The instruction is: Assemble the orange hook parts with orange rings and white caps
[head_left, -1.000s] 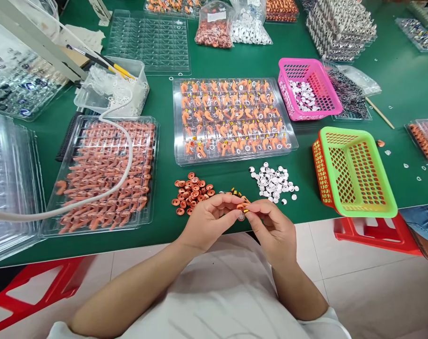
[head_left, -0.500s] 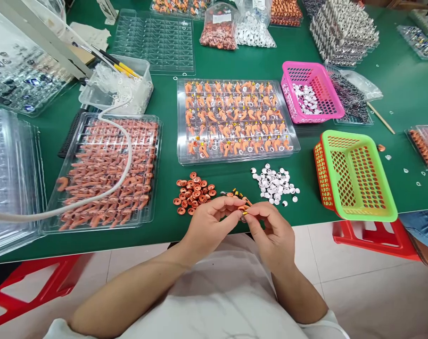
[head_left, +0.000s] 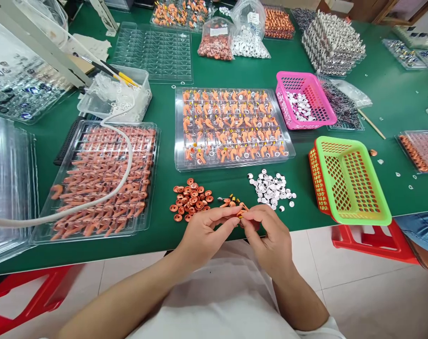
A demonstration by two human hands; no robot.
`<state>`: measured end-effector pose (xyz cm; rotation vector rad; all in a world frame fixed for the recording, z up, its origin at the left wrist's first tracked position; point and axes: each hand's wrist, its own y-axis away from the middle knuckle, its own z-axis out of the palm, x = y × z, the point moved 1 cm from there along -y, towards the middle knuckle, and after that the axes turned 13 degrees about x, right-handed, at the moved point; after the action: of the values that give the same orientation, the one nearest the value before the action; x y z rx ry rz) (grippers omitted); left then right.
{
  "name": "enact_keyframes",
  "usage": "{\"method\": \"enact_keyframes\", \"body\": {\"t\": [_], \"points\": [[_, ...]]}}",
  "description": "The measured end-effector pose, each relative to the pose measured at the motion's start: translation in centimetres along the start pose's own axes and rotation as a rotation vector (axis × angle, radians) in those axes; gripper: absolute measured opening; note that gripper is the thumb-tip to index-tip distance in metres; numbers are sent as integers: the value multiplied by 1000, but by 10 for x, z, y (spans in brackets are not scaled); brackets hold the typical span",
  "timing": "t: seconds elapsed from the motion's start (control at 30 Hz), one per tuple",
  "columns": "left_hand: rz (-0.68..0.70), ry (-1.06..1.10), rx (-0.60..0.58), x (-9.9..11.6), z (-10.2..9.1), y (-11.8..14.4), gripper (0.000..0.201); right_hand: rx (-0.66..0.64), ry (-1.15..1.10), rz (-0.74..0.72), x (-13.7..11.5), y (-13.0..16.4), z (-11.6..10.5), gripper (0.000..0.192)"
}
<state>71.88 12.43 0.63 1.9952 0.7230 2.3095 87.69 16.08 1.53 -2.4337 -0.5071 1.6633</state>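
Note:
My left hand (head_left: 209, 233) and my right hand (head_left: 270, 238) meet at the table's front edge, both closed in a pinch. Between their fingertips is a small orange piece (head_left: 241, 214) with a bit of yellow on it, largely covered by the fingers. Just beyond the fingertips lie a few loose orange pieces with yellow ends (head_left: 231, 202). To the left is a pile of copper-coloured round cups (head_left: 193, 198). Off to the right are scattered white discs (head_left: 272, 188), some with black spots. A clear tray (head_left: 235, 165) of orange curved pieces sits farther back.
At left, another clear tray (head_left: 152, 188) holds reddish-orange parts under a white hose (head_left: 129, 160). A plastic box (head_left: 88, 106) stands behind it. On the right are a pink basket (head_left: 306, 125) with white discs and a green basket (head_left: 355, 181) nested in a red one.
The camera view has shifted, so the table things sit a little lower in the picture. Both hands keep their pinch on the orange piece, and less of its yellow part shows.

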Motion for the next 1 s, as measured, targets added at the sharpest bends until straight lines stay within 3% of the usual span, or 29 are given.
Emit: {"method": "enact_keyframes", "body": {"t": [0.23, 0.43, 0.63, 0.77, 1.0], "points": [[26, -87, -35, 1, -3, -4, 18, -234, -10, 80, 2, -15, -10, 16], [68, -148, -84, 3, -5, -4, 19, -347, 71, 109, 2, -26, -16, 15], [-108, 87, -128, 8, -5, -4, 16, -273, 58, 25, 5, -19, -10, 11], [-219, 200, -79, 10, -5, -6, 16, -218, -45, 30, 5, -15, -5, 12], [-161, 166, 59, 9, -2, -3, 17, -122, -98, 155, 3, -10, 3, 12]]}}
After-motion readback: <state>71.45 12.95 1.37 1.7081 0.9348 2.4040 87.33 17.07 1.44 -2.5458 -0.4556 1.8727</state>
